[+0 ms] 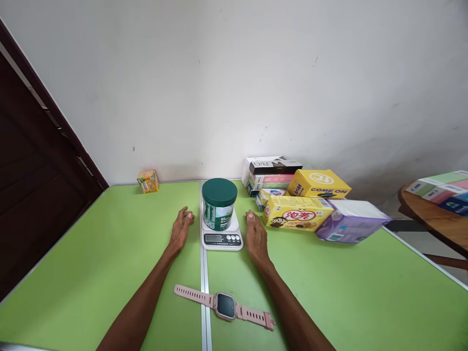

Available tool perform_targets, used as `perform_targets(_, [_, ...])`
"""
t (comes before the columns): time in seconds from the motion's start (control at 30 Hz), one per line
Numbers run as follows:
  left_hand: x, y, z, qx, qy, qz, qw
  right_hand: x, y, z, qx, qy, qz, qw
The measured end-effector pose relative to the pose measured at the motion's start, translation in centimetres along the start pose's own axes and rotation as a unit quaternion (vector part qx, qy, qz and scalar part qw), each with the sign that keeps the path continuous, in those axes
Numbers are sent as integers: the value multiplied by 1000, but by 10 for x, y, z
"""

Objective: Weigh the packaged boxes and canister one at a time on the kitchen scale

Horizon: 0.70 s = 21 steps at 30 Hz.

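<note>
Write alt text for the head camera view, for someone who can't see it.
A green tub stands on a small white kitchen scale on a green table, with the left hand and right hand resting open either side. A pink smartwatch lies nearer; snack boxes sit at right.

A plain room in a home is suggested by a green folding tabletop, stacked grocery boxes and a bare white wall
</note>
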<state>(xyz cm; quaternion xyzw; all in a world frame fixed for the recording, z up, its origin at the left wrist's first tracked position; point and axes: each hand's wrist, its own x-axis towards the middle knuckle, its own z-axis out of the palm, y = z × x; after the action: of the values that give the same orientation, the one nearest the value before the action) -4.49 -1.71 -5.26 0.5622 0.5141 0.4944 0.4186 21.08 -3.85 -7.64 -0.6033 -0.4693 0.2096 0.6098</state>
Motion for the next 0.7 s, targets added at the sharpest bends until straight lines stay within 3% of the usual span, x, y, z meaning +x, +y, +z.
perform_targets(0.2, [-3,-4,-1,20,1,20,1000,-2,-2,-3,-6,-3,3,1000])
perform_targets(0.33, [-12,6,4,95,25,111,989,-6,-16,-5,-23,8,-61,998])
perform_targets(0.47, [-20,28,26,196,15,188,962,-14,-40,6,-12,-8,-121,993])
perform_targets(0.6, [-15,42,56,226,-1,169,959,-20,-56,22,-4,-52,-119,992])
perform_targets(0.7, [-5,46,65,216,20,151,964,-19,-63,28,-24,-63,-105,992])
